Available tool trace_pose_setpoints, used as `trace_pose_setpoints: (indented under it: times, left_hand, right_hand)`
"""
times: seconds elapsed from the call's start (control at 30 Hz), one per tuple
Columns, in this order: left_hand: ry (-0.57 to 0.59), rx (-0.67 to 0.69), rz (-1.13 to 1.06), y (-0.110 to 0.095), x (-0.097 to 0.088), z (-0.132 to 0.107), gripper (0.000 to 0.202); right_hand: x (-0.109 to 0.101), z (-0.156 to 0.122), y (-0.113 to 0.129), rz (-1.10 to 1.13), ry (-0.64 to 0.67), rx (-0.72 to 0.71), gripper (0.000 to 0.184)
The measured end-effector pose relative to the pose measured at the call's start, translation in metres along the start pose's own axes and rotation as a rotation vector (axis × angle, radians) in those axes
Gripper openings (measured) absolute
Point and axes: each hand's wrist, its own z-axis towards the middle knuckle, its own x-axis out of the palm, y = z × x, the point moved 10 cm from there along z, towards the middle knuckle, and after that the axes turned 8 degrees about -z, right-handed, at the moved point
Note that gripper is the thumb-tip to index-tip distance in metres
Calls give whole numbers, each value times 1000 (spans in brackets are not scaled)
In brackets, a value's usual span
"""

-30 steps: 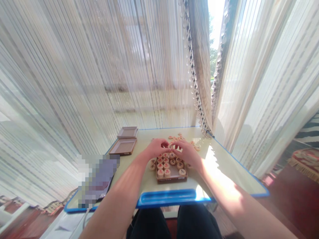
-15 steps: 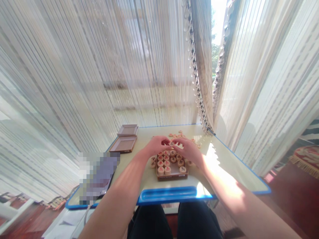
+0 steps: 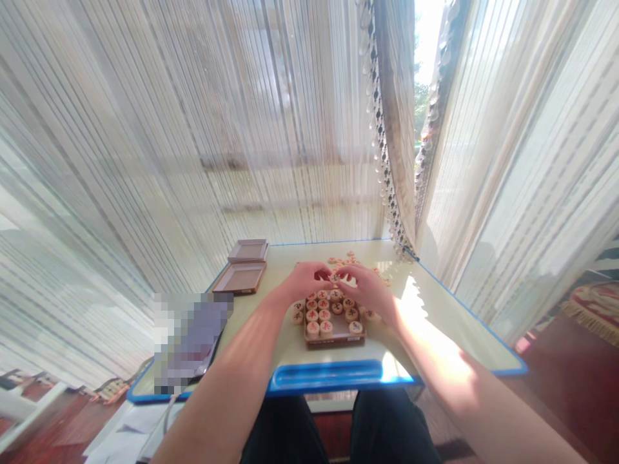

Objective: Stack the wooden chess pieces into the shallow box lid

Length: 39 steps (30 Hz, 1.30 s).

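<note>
Between my two hands, above the far end of a shallow box (image 3: 333, 344), is a round wooden Chinese chess piece (image 3: 334, 278) with a dark character. The fingertips of my left hand (image 3: 309, 281) close on its left side. From the right, the fingers of my right hand (image 3: 362, 283) pinch the same piece. Inside the box, red-marked pieces (image 3: 324, 315) stand in columns at the left, and dark-marked pieces (image 3: 351, 314) stand in the middle and at the right. A few more pieces (image 3: 297, 316) sit outside the box, partly hidden by my wrists.
Loose chess pieces (image 3: 349, 261) lie scattered beyond my hands. Two shallow open trays (image 3: 240, 277) rest at the table's far left. A tablet-like device (image 3: 193, 345), blurred out, lies at the left edge with a cable. The table (image 3: 449, 335) has a blue rim; curtains hang behind it.
Almost nothing differs. Both hands keep the same piece above the box; the view has shifted very slightly, and my legs are a little further apart.
</note>
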Motion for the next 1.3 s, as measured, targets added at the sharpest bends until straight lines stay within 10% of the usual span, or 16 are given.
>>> trace_pose_setpoints:
  times: [0.3,0.63,1.3]
  left_hand:
    - [-2,18,26,6,-1,2,29]
    - [-115,-212,446,76,-33,6,19]
    - [24,-79,429,51,-11,6,22]
  right_hand:
    - [0,1,-1,-7,9,17,23]
    - [11,0,-70,-328,163,325,26]
    - [17,-2,-59,-199,268,178,22]
